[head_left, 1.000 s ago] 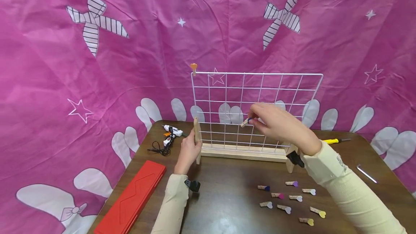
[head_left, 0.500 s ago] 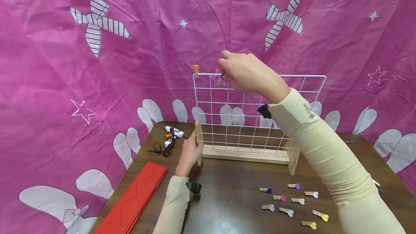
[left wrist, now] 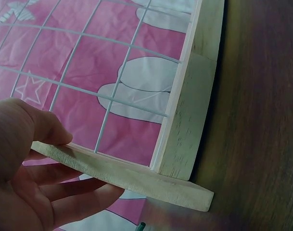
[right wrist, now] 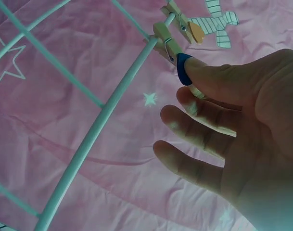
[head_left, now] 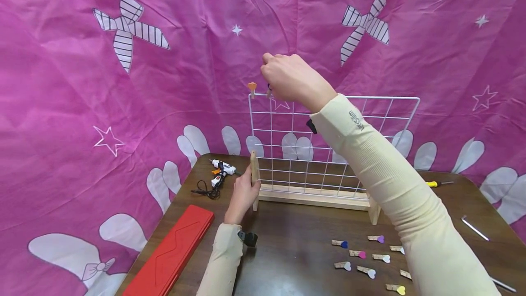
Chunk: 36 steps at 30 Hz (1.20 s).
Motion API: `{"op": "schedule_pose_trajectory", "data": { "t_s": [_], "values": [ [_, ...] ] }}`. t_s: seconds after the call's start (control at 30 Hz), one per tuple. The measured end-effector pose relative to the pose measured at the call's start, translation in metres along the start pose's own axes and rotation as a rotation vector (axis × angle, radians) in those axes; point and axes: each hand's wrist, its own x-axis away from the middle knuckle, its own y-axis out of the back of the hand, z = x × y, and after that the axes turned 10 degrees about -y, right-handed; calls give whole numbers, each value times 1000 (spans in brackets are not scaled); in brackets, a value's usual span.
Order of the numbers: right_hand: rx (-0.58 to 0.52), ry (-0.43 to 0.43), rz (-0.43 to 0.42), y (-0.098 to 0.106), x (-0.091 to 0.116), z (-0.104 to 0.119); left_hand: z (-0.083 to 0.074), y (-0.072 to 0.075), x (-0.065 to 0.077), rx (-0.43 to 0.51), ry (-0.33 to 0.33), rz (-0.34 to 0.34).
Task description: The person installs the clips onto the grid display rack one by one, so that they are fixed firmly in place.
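My right hand [head_left: 293,76] is above the left part of a white wire grid [head_left: 334,97]. In the right wrist view its thumb and forefinger pinch a wooden clothespin [right wrist: 164,41] by the end with a dark blue heart [right wrist: 184,70]. That pin's jaws are at the grid's top wire, and the other fingers are spread. Beside it, a clothespin with an orange heart [head_left: 252,87] is clipped on near the corner. Low at the left, my left hand [head_left: 243,193] grips the wooden side piece [left wrist: 129,180] of the grid's stand, thumb on one face and fingers behind.
Several heart clothespins, among them a pink one [head_left: 357,254], lie at the front right. A red case [head_left: 172,245] is at the left, a white glue gun [head_left: 223,166] with a black cord behind it. A yellow-handled screwdriver [head_left: 432,184] and a thin rod [head_left: 474,228] lie right.
My right hand has risen from in front of the grid's middle and moved left to the top wire, carrying the blue-heart clothespin. My left hand keeps its grip on the stand.
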Motion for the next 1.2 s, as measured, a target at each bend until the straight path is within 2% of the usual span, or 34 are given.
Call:
{"op": "schedule_pose_trajectory", "data": {
  "t_s": [0.2,0.33,0.43,0.5,0.67,0.73,0.97,1.2],
  "values": [
    [14,-25,112,2,-7,5,-1,-4,2,14,7,11],
    [-21,-55,180,7,-8,8,-2,-5,3,24,-6,8],
    [-59,-87,171,9,-4,6,-2,-5,2,22,-11,-3],
    [-92,-106,126,9,2,2,-1,-4,0,11,-15,-11],
    [-179,-98,-48,1,34,-12,2,-3,-1,-16,-18,-19],
    [-219,-95,-80,-3,50,-17,3,-2,-1,-12,-19,-19],
    [-413,-87,-87,-31,112,-33,4,-2,-2,-10,-17,-17],
    [-481,-125,-88,-77,168,-54,3,-3,-3,-2,-14,-20]
  ]
}}
